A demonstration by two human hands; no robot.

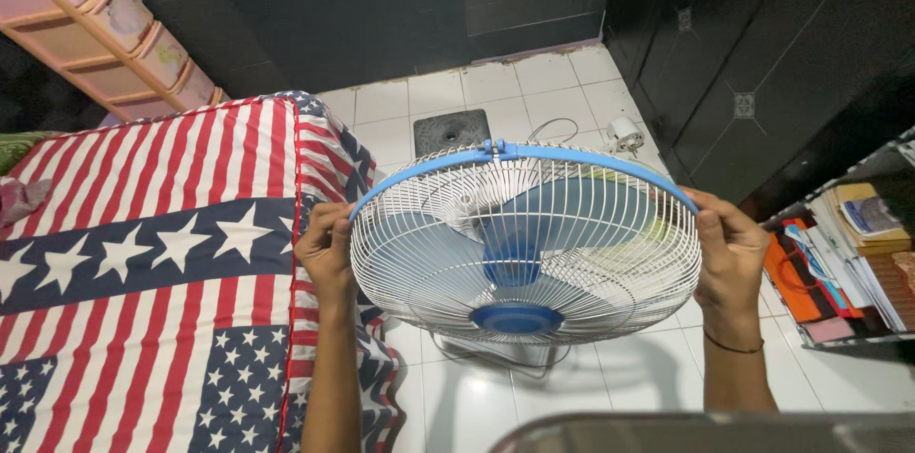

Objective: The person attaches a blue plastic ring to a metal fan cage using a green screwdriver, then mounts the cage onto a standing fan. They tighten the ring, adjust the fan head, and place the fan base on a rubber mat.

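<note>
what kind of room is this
Probably a bedroom at home: a mattress in a stars-and-stripes cover lies beside white floor tiles, with pink plastic drawers and a shelf of books nearby.

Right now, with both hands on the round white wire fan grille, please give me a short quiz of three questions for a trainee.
1. True or false: the left hand and the right hand hold opposite sides of the white wire fan grille with blue rim.
2. What colour are the fan blades?
3. The striped and starred mattress cover lies: A) left of the fan, B) right of it.

Key: 1 true; 2 blue; 3 A.
</note>
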